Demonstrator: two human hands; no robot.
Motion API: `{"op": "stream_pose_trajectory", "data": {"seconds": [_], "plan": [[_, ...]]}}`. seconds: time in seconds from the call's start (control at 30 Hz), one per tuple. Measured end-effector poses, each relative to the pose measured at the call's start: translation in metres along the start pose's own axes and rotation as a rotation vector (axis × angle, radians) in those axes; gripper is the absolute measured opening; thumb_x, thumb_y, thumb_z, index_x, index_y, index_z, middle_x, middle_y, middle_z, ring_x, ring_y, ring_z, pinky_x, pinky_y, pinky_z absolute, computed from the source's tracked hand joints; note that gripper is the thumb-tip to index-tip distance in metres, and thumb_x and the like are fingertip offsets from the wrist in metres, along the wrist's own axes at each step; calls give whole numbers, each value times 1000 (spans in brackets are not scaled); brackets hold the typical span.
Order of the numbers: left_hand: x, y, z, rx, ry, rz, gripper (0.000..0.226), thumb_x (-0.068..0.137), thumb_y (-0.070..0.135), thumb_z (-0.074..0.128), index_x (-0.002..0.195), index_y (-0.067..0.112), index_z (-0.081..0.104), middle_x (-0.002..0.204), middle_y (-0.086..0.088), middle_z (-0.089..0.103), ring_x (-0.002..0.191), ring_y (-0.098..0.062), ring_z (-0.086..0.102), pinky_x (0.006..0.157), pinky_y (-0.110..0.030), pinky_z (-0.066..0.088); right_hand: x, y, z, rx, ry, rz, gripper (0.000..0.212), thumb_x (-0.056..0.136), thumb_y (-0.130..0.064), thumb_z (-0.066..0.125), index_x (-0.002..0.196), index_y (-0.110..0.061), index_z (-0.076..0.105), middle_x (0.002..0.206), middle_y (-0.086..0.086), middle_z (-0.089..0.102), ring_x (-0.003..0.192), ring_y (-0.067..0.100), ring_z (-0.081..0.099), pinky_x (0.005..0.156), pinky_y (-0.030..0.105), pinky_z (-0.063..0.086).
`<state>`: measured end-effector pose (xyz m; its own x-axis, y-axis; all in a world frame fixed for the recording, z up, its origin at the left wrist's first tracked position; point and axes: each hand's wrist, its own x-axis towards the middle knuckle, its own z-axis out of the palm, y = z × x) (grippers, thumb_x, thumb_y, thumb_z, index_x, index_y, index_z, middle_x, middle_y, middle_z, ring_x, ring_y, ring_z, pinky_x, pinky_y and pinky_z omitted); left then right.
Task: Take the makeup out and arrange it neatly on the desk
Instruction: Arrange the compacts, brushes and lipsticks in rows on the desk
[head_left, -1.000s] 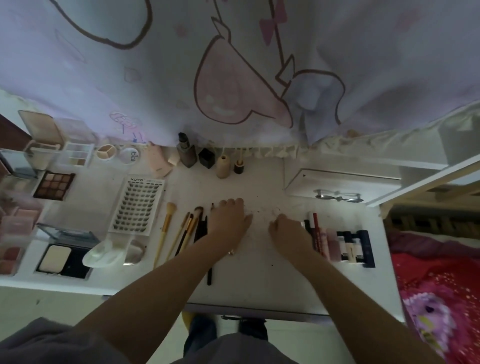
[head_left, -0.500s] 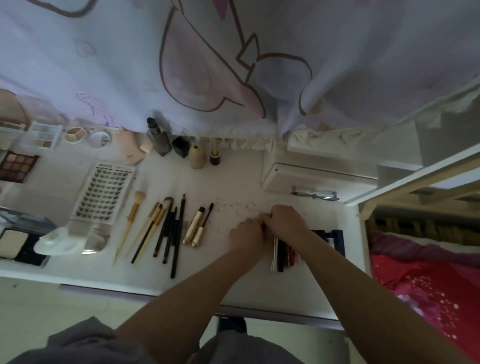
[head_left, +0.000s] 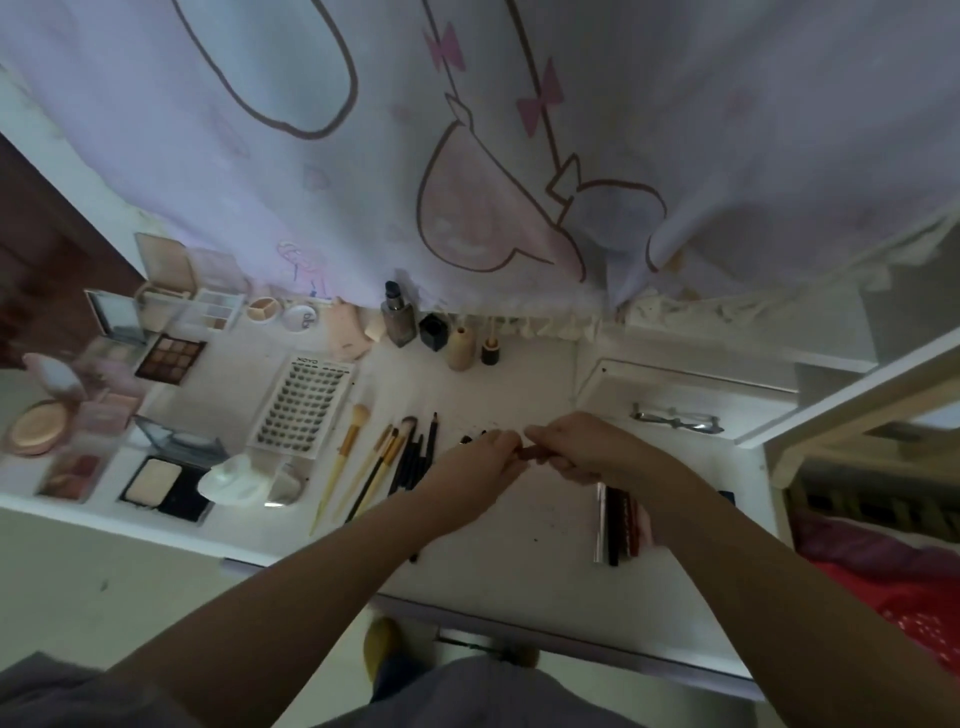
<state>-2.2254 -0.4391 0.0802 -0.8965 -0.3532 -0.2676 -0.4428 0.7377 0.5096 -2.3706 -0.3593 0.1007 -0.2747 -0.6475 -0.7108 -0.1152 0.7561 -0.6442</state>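
Both hands meet above the middle of the white desk (head_left: 519, 545). My left hand (head_left: 480, 462) and my right hand (head_left: 587, 449) each grip one end of a thin reddish-brown stick (head_left: 535, 453), held level between them. To the left lies a row of makeup brushes (head_left: 384, 467) and dark pencils. A few slim tubes (head_left: 615, 519) lie side by side under my right forearm. Palettes (head_left: 169, 356), compacts (head_left: 163, 486) and a lash tray (head_left: 301, 410) fill the left part of the desk. Small bottles (head_left: 400, 317) stand along the back.
A patterned curtain (head_left: 467, 156) hangs over the desk's back edge. A white box (head_left: 675, 384) with a metal eyelash curler (head_left: 675, 418) on it sits at the right. A bed with red bedding (head_left: 893, 587) lies beyond the desk's right end.
Both hands have lifted from the group of tubes at the right and moved left and up, now holding a reddish-brown stick between them. The camera has swung left.
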Motion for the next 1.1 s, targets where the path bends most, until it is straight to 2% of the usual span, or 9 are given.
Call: {"op": "stream_pose_trajectory", "data": {"seconds": [0.23,0.33,0.43,0.57,0.7,0.77,0.87,1.0,1.1], "plan": [[-17,-9,-27,-103,9,26,28,101,31,37,106,9,54,81,-2,51,73,-17,47,60,-29,30,-29,-23,15,-61,111,-299,22,97,-27,50,81,-12,50,63,1,55,50,10,47,47,21,38],[-21,-9,-35,-36,22,58,26,100,31,38,103,11,54,83,-1,53,72,-15,46,62,-28,31,-37,-26,14,-119,84,-246,27,97,-35,48,90,-11,58,66,-3,59,54,8,51,47,19,40],[-25,-9,-41,42,48,86,28,100,33,37,106,13,55,87,-2,57,72,-13,45,62,-28,31,-40,-30,12,-107,40,-176,38,97,-41,45,87,-10,64,58,-2,52,46,7,43,45,18,34],[-25,-10,-45,12,83,73,28,100,35,38,101,13,55,84,-3,58,73,-17,51,62,-29,35,-42,-32,11,-50,39,-246,18,97,-26,50,97,-14,63,67,-4,55,59,7,49,51,19,41],[-24,-11,-48,64,113,73,28,99,36,38,102,15,56,83,-1,57,71,-15,50,64,-32,40,-44,-34,11,-9,28,-181,35,97,-41,45,89,-13,65,59,-3,52,47,6,44,46,18,34],[-24,-10,-48,67,107,68,28,99,36,38,104,15,56,87,-4,59,72,-16,50,66,-33,42,-43,-34,11,0,24,-208,30,98,-33,47,86,-12,63,60,-2,48,48,7,40,47,19,32],[-22,-10,-50,64,99,56,29,99,36,38,103,14,56,86,-3,58,75,-18,53,68,-34,43,-45,-35,7,19,15,-229,14,96,-25,51,93,-16,63,68,-4,57,60,7,50,50,18,40],[-21,-6,-52,99,97,72,29,99,37,38,103,14,56,84,0,53,74,-17,50,67,-32,41,-46,-35,5,31,28,-174,34,97,-39,46,87,-13,66,59,-2,54,47,6,45,45,18,34],[-21,-5,-52,96,109,58,30,99,37,38,101,13,56,82,1,51,72,-17,51,66,-33,42,-47,-36,4,12,44,-215,17,98,-25,49,94,-14,62,69,-2,56,57,6,49,50,18,39]]}}
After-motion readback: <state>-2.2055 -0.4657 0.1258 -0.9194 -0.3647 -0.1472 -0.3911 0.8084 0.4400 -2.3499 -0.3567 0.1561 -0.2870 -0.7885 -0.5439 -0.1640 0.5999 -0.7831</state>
